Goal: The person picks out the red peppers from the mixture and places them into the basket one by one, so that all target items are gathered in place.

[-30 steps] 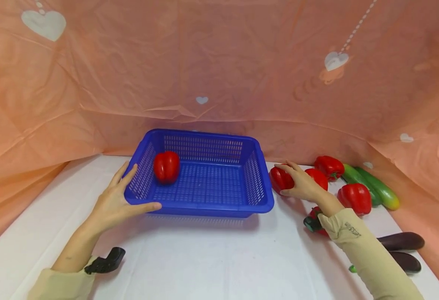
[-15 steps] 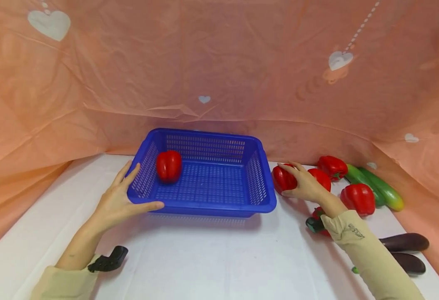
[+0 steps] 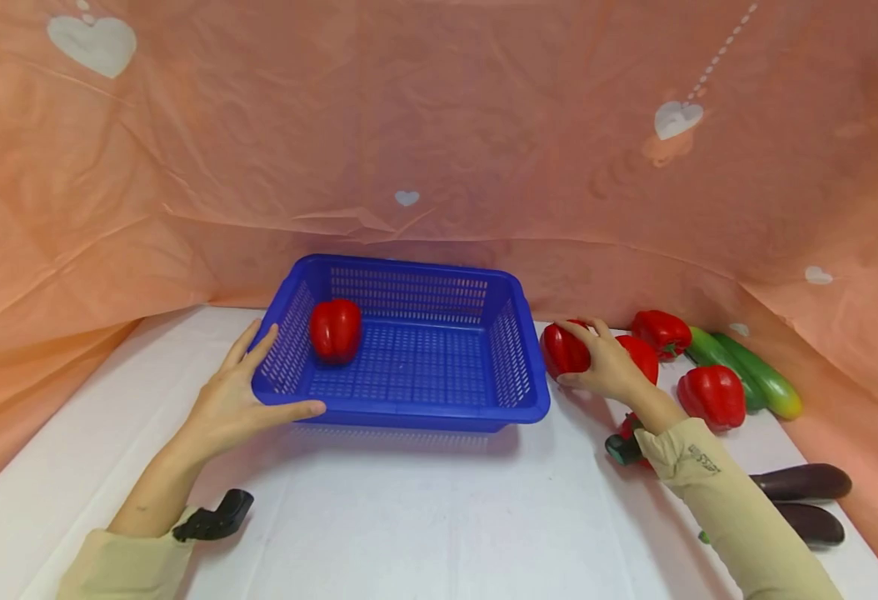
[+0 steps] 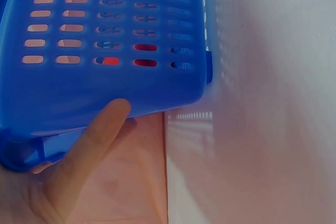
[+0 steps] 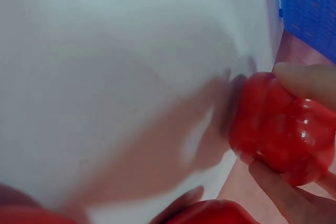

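A blue perforated plastic basket (image 3: 409,414) stands near the back of the table, with one red bell pepper (image 3: 336,332) in its left part. My left hand (image 3: 221,408) is spread around the basket's near left corner. Its fingers lie at the left rim, and the thumb (image 4: 105,129) presses the outer wall in the left wrist view. My right hand (image 3: 610,367), just right of the basket, holds another red bell pepper (image 5: 283,129) between thumb and fingers. The palm side of this hand is partly hidden in the head view.
More red bell peppers lie on the right, one behind the right hand (image 3: 640,357), another farther back (image 3: 661,332). Beyond are green cucumber-like vegetables (image 3: 765,375). Dark eggplants (image 3: 806,482) lie at the right edge, partly under the sleeve. Orange cloth (image 3: 439,125) hangs behind.
The right hand's bell pepper has shifted slightly upward in the head view and shows more between the fingers. The left hand and basket stay nearly the same.
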